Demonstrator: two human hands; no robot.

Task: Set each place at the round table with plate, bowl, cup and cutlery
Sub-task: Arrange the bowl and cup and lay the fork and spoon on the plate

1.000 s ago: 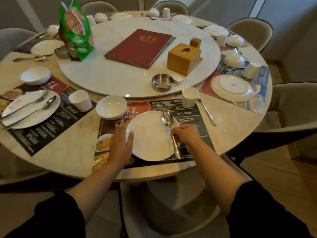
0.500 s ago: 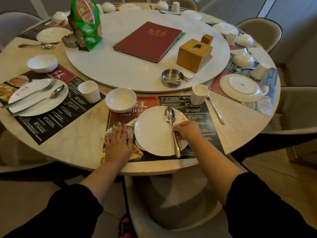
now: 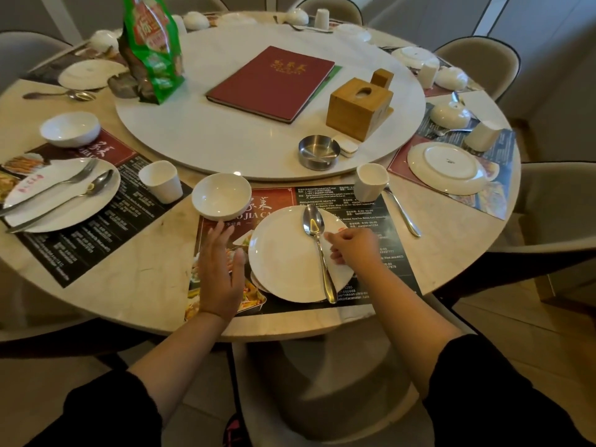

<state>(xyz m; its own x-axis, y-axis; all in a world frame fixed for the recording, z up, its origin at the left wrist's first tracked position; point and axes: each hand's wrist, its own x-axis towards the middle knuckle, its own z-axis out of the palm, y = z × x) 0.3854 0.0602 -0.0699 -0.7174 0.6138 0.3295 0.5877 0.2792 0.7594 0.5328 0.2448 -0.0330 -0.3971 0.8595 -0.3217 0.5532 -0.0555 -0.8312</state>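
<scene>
A white plate (image 3: 283,262) lies on the dark printed placemat (image 3: 364,208) at the near table edge. A steel spoon (image 3: 312,221) rests on the plate's right side, bowl end away from me. My right hand (image 3: 354,246) has curled fingers pinching the spoon's handle over the plate's right rim. My left hand (image 3: 221,269) is open and flat over the placemat, just left of the plate and apart from it. A white bowl (image 3: 221,196) stands behind the plate to the left. To the right stands a white cup (image 3: 371,182), and a second steel utensil (image 3: 403,214) lies beside it.
The place at left has a plate with fork and spoon (image 3: 61,195), a cup (image 3: 161,180) and a bowl (image 3: 69,129). At right lies an upturned plate (image 3: 448,167). The turntable (image 3: 225,140) carries a red menu (image 3: 271,82), wooden tissue box (image 3: 359,108), ashtray (image 3: 318,152) and green bag (image 3: 151,46).
My left hand has come off the plate's left rim and now lies open over the placemat. My right hand stays at the spoon's handle on the plate.
</scene>
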